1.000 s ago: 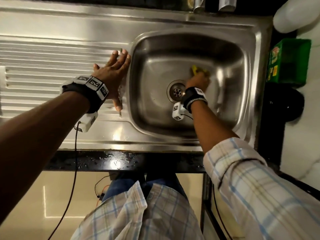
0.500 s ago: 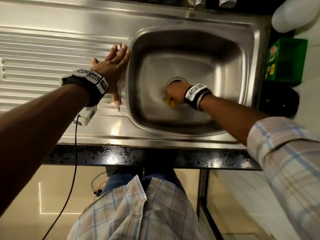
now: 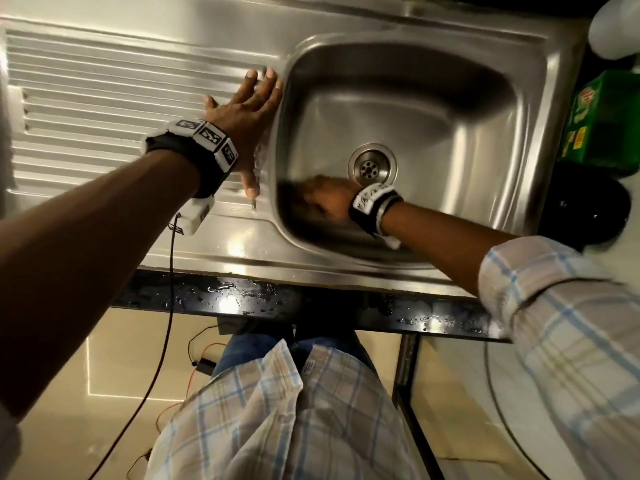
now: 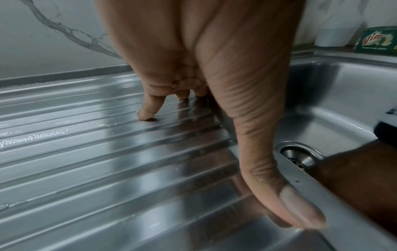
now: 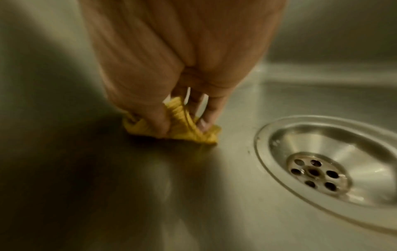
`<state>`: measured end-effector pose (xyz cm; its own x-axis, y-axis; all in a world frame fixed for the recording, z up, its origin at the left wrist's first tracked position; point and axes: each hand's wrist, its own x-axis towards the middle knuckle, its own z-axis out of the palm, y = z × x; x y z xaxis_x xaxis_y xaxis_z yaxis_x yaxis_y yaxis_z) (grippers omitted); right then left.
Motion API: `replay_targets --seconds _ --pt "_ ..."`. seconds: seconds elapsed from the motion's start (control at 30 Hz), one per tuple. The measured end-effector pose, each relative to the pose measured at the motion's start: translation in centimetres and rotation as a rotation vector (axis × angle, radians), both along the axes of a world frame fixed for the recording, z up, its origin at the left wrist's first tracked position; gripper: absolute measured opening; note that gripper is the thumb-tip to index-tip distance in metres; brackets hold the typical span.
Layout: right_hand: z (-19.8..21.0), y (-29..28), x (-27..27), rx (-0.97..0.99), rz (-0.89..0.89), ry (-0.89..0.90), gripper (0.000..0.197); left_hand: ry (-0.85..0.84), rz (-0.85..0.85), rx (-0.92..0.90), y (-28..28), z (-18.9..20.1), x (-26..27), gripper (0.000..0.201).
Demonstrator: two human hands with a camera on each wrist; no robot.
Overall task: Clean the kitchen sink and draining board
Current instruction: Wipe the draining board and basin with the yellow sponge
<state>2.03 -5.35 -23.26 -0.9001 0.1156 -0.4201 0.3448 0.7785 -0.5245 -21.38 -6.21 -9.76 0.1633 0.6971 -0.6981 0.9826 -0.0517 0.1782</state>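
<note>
While the steel unit fills most of the head view, the draining board (image 3: 104,98) takes the left half w/ its ridges, and the sink (image 3: 433,84) sits to the right, drain (image 3: 372,165) near the middle of its floor. Past the sink's right rim stands a green soap box (image 3: 602,123), w/ a white bottle (image 3: 616,26) behind it.

The left hand (image 3: 247,123) lies flat on the board just beside the sink's left rim, fingers straight and spread, holding nothing; the thumb (image 4: 285,200) rests along the rim edge. Looks like a brace, not a wiping hand.

The right hand (image 3: 327,202) is down in the basin, on the floor just left of and nearer than the drain, blurred in the head view. Its fingers (image 5: 159,122) are curled round a small bunched yellow cloth (image 5: 184,130) and press it to the steel, close to the drain ring but not on it.

Risks, as I judge them: the cloth is scrunched small, so each pass prob. covers little and patches near the walls and corners get missed. The bunch could also slip out of the grip, or a loose fold could snag on the drain ring. The board shows streaks and droplets, so the bracing palm may slide if weight goes on it. Board itself likely not yet wiped, esp. under that hand.
</note>
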Motion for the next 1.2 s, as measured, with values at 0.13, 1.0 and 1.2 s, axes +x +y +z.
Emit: replay_targets --seconds 0.13,1.0,1.2 --pt "-0.3 2.2 5.4 0.054 0.455 -0.005 0.013 0.022 -0.006 0.012 -0.1 0.0 0.2 0.177" --pt "-1.2 5.6 6.6 -0.325 -1.088 -0.640 0.062 -0.004 0.031 -0.011 0.0 0.7 0.4 0.179" --pt "3.4 10.9 9.8 0.039 -1.122 -0.478 0.039 -0.011 0.042 -0.021 -0.1 0.7 0.6 0.179"
